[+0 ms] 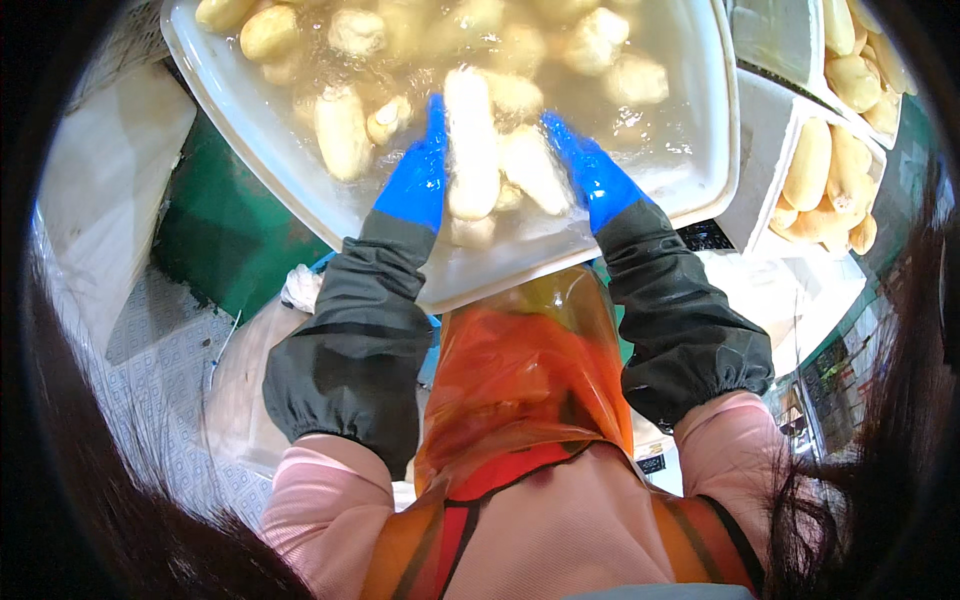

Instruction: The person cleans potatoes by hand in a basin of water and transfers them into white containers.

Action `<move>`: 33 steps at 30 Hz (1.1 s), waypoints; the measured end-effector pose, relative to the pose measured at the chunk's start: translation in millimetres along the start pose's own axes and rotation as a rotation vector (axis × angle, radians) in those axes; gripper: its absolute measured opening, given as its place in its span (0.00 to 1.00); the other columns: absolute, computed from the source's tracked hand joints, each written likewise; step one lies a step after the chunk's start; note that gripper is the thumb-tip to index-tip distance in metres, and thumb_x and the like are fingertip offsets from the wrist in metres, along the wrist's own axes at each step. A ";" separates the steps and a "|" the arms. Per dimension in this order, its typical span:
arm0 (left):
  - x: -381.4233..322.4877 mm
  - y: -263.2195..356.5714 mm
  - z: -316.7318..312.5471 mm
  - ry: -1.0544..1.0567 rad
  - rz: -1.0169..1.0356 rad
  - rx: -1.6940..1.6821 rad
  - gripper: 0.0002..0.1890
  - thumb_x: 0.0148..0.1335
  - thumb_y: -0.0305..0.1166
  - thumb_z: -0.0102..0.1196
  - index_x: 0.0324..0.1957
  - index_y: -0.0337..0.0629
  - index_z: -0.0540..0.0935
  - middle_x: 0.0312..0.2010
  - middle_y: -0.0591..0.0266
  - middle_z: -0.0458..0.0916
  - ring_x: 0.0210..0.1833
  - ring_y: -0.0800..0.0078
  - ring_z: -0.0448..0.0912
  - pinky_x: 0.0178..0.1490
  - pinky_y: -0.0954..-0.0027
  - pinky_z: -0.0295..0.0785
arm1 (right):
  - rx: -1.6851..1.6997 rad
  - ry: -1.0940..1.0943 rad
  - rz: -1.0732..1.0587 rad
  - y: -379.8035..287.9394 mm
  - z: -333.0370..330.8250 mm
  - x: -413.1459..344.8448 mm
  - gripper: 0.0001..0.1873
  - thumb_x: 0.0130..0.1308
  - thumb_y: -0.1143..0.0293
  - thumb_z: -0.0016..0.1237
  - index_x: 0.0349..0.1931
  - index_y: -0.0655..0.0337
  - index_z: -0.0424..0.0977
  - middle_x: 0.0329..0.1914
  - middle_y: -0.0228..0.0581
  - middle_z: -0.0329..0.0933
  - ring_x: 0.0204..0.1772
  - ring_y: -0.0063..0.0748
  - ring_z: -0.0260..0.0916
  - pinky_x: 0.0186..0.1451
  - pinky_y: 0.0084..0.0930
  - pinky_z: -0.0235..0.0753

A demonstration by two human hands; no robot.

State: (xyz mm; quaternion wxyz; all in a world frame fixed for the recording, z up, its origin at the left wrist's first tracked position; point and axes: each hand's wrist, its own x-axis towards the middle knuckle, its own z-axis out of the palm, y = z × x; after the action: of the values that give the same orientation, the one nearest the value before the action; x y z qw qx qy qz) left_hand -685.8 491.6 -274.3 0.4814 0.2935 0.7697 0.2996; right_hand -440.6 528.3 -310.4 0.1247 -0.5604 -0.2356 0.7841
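A pile of pale lotus root segments (472,142) lies between my two blue-gloved hands, at the near side of a white plastic tub (480,281) of murky water. My left hand (415,176) presses against the long upright segment, its thumb side showing along the edge. On the other side, my right hand (596,172) cups the pile beside a slanting segment (534,169). The fingers of both hands are partly hidden by the roots and the cloudy water. Around them, more segments float or lie half sunk, among them a single thick one (343,135) to the left.
White foam boxes (765,165) filled with lotus roots (847,180) stand right of the tub. A pale board or panel (120,172) leans at the left, over green floor (225,210). An orange transparent apron (525,367) covers my front, against the tub's near rim.
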 end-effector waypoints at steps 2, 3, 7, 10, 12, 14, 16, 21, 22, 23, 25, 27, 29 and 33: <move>-3.4 7.1 -1.9 -0.058 -0.018 -0.044 0.28 0.77 0.41 0.66 0.70 0.33 0.79 0.65 0.47 0.84 0.63 0.51 0.85 0.65 0.52 0.81 | 0.188 -0.068 0.071 -3.1 2.3 -8.6 0.37 0.87 0.49 0.49 0.86 0.60 0.60 0.86 0.49 0.67 0.81 0.39 0.72 0.84 0.35 0.69; 0.0 6.5 -1.8 -0.073 -0.021 -0.068 0.28 0.77 0.41 0.66 0.70 0.33 0.78 0.65 0.47 0.84 0.63 0.52 0.85 0.65 0.53 0.81 | 0.258 -0.102 0.100 -5.1 4.9 -8.3 0.36 0.88 0.50 0.48 0.86 0.59 0.60 0.87 0.48 0.66 0.81 0.39 0.71 0.84 0.35 0.69; 19.3 2.4 3.9 -0.094 -0.047 -0.175 0.29 0.78 0.42 0.65 0.71 0.34 0.78 0.66 0.48 0.84 0.63 0.53 0.84 0.66 0.54 0.81 | 0.437 -0.210 0.167 -12.3 8.4 -10.2 0.35 0.89 0.51 0.46 0.87 0.57 0.60 0.88 0.46 0.65 0.82 0.37 0.70 0.86 0.35 0.67; 17.4 9.6 -3.2 -0.101 -0.091 -0.240 0.29 0.78 0.43 0.64 0.72 0.35 0.77 0.66 0.49 0.84 0.64 0.54 0.84 0.66 0.55 0.81 | 0.513 -0.289 0.180 -18.0 16.5 -21.3 0.34 0.91 0.52 0.44 0.87 0.56 0.59 0.89 0.45 0.64 0.83 0.35 0.69 0.87 0.35 0.65; 8.9 17.8 -1.6 -0.138 -0.122 -0.283 0.29 0.79 0.43 0.63 0.73 0.35 0.77 0.66 0.50 0.84 0.64 0.55 0.84 0.66 0.55 0.81 | 0.545 -0.285 0.159 -19.4 15.6 -32.7 0.34 0.90 0.51 0.45 0.87 0.56 0.59 0.88 0.44 0.65 0.83 0.34 0.69 0.87 0.35 0.65; -3.7 29.2 -5.3 -0.158 -0.150 -0.318 0.29 0.79 0.44 0.62 0.73 0.36 0.77 0.66 0.50 0.84 0.64 0.55 0.84 0.66 0.56 0.80 | 0.562 -0.295 0.131 -22.6 20.0 -45.7 0.34 0.90 0.51 0.46 0.87 0.57 0.60 0.87 0.43 0.66 0.82 0.33 0.69 0.87 0.35 0.65; -21.4 44.5 -19.7 -0.152 -0.176 -0.353 0.29 0.80 0.44 0.61 0.74 0.36 0.77 0.67 0.51 0.83 0.65 0.56 0.83 0.66 0.56 0.80 | 0.572 -0.331 0.107 -28.5 31.1 -59.1 0.35 0.89 0.51 0.47 0.87 0.58 0.60 0.86 0.43 0.67 0.82 0.32 0.69 0.87 0.35 0.65; -60.7 89.0 -30.0 -0.198 -0.196 -0.412 0.30 0.81 0.45 0.60 0.75 0.37 0.76 0.67 0.52 0.83 0.65 0.58 0.83 0.67 0.57 0.80 | 0.558 -0.350 -0.022 -43.5 34.2 -101.9 0.35 0.88 0.50 0.49 0.86 0.60 0.62 0.84 0.41 0.69 0.82 0.30 0.68 0.86 0.35 0.65; -70.0 100.0 -30.8 -0.204 -0.191 -0.412 0.30 0.81 0.46 0.59 0.75 0.37 0.76 0.68 0.53 0.83 0.65 0.58 0.83 0.67 0.58 0.80 | 0.545 -0.359 -0.060 -49.1 34.1 -113.9 0.36 0.88 0.50 0.50 0.86 0.60 0.62 0.84 0.41 0.69 0.81 0.30 0.68 0.86 0.35 0.65; -83.3 108.1 -28.5 -0.213 -0.184 -0.411 0.30 0.81 0.46 0.59 0.76 0.38 0.76 0.68 0.53 0.83 0.65 0.58 0.83 0.67 0.58 0.80 | 0.532 -0.365 -0.090 -50.5 31.6 -129.5 0.36 0.88 0.50 0.50 0.86 0.60 0.62 0.84 0.40 0.70 0.81 0.29 0.68 0.86 0.35 0.65; -107.6 131.1 -24.2 -0.239 -0.169 -0.396 0.30 0.82 0.46 0.58 0.76 0.38 0.75 0.68 0.53 0.83 0.66 0.59 0.83 0.67 0.59 0.79 | 0.504 -0.364 -0.171 -59.1 26.3 -160.6 0.36 0.88 0.50 0.51 0.85 0.61 0.63 0.83 0.40 0.71 0.81 0.28 0.68 0.86 0.35 0.65; -138.6 153.4 -17.2 -0.273 -0.147 -0.370 0.30 0.82 0.47 0.57 0.77 0.38 0.75 0.68 0.54 0.83 0.66 0.60 0.82 0.67 0.59 0.79 | 0.483 -0.350 -0.253 -60.6 15.9 -199.1 0.36 0.87 0.50 0.52 0.85 0.62 0.63 0.82 0.39 0.71 0.81 0.27 0.67 0.86 0.35 0.65; -174.1 179.8 -9.4 -0.303 -0.114 -0.337 0.31 0.83 0.47 0.57 0.77 0.39 0.75 0.68 0.55 0.83 0.66 0.60 0.82 0.67 0.60 0.79 | 0.459 -0.323 -0.326 -64.0 0.1 -243.2 0.37 0.87 0.50 0.53 0.85 0.63 0.64 0.82 0.38 0.72 0.81 0.27 0.67 0.86 0.35 0.65; -249.2 212.8 36.7 -0.429 -0.031 -0.251 0.31 0.84 0.48 0.55 0.78 0.40 0.74 0.69 0.56 0.83 0.67 0.62 0.82 0.68 0.61 0.79 | 0.774 -0.223 -0.350 -47.0 -39.8 -346.0 0.34 0.86 0.52 0.55 0.82 0.63 0.68 0.77 0.38 0.77 0.79 0.27 0.70 0.83 0.35 0.68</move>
State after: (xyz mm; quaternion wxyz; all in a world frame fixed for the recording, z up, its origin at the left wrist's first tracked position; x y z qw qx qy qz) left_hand -526.6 451.6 11.7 0.6709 0.2764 0.6111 0.3164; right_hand -288.7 418.7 -13.1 0.4303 -0.3359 -0.0281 0.8374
